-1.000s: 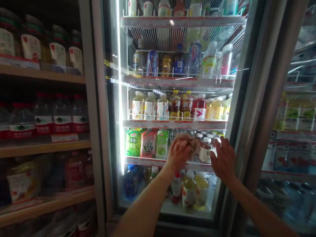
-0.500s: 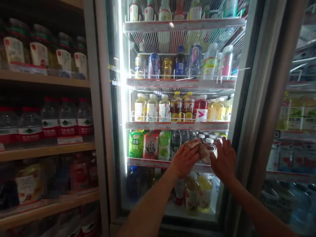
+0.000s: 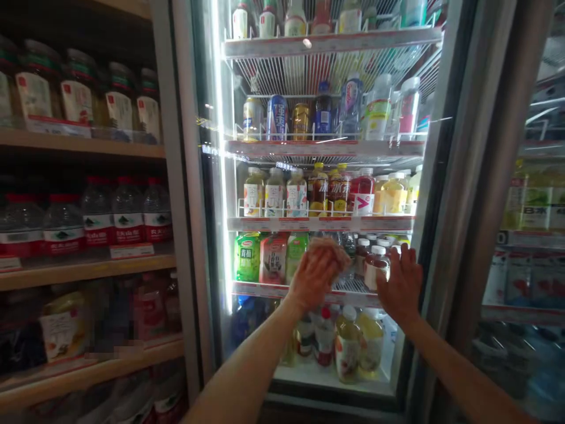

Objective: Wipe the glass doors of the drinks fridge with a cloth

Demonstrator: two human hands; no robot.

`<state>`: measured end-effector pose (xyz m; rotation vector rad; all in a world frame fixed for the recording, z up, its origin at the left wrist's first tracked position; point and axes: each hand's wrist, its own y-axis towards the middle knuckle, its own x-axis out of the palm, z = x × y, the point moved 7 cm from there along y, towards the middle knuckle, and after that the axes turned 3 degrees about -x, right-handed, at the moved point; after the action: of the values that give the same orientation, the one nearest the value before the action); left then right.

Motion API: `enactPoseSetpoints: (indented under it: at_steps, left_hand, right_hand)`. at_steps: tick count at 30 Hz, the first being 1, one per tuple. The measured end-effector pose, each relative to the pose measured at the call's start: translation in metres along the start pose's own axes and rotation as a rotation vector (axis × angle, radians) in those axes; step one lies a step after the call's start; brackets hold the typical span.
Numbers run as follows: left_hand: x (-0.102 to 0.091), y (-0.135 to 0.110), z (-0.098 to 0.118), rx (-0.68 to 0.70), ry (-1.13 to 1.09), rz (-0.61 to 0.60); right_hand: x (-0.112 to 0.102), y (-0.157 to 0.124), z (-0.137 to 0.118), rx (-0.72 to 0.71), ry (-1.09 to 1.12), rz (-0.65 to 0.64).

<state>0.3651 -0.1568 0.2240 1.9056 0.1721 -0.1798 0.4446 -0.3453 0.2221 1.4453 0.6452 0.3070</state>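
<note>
My left hand (image 3: 311,275) presses a crumpled brownish cloth (image 3: 332,249) against the glass door (image 3: 265,300) of a lit drinks cooler. Its fingers lie over the cloth and blur a little. Farther right, my right hand (image 3: 401,284) is held up at the glass with fingers apart and nothing in them. Behind the glass, between the two hands, a white-capped bottle (image 3: 376,265) shows on a shelf. A green carton-like drink (image 3: 248,258) stands left of my left hand, and the hand partly hides the drinks behind it.
A metal door frame (image 3: 459,194) runs up beside my right hand, with another cooler beyond it. Wooden shelves (image 3: 88,270) holding red-capped water bottles (image 3: 128,206) stand to the left. Large bottles (image 3: 348,347) line the cooler's bottom.
My left hand has slid left across the glass with the cloth, uncovering bottles near the middle. The right hand stays in nearly the same place. The view has shifted slightly.
</note>
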Motion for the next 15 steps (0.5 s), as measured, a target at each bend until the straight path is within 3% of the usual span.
enactPoseSetpoints:
  at_steps: [1,2,3,6,7,8,9,12,13,15]
  left_hand:
    - [0.003,-0.001,0.012,0.116,-0.016,-0.048]
    - [0.0,-0.002,0.01,0.142,-0.014,-0.061]
    - [-0.006,-0.003,-0.004,0.077,0.003,-0.043]
    - [-0.036,-0.016,-0.072,-0.387,0.112,0.129]
    - [-0.042,-0.022,-0.083,-0.491,0.143,0.18]
    - [-0.044,-0.026,-0.083,-0.51,0.161,0.199]
    - [-0.04,-0.025,-0.071,-0.426,0.158,0.179]
    - [-0.009,-0.028,0.002,0.117,0.065,-0.029]
    - [-0.002,-0.035,0.02,0.234,0.034,-0.085]
    - [0.001,-0.05,0.022,0.23,0.014,-0.128]
  right_hand:
    - [-0.001,0.0,0.002,-0.011,-0.001,-0.002]
    - [-0.003,0.0,0.003,-0.017,0.002,-0.003]
    - [-0.003,0.0,0.003,-0.017,0.007,-0.005]
    - [-0.002,-0.001,-0.005,-0.024,0.03,-0.001]
    - [0.0,-0.002,-0.011,-0.045,0.037,-0.004]
    - [0.003,-0.003,-0.018,-0.064,0.042,-0.007]
    - [0.004,-0.004,-0.024,-0.076,0.043,-0.006]
    - [0.005,-0.006,-0.032,-0.085,0.041,-0.002]
    - [0.004,-0.007,-0.031,-0.097,0.04,-0.01]
    - [0.0,-0.008,-0.028,-0.133,0.031,-0.046]
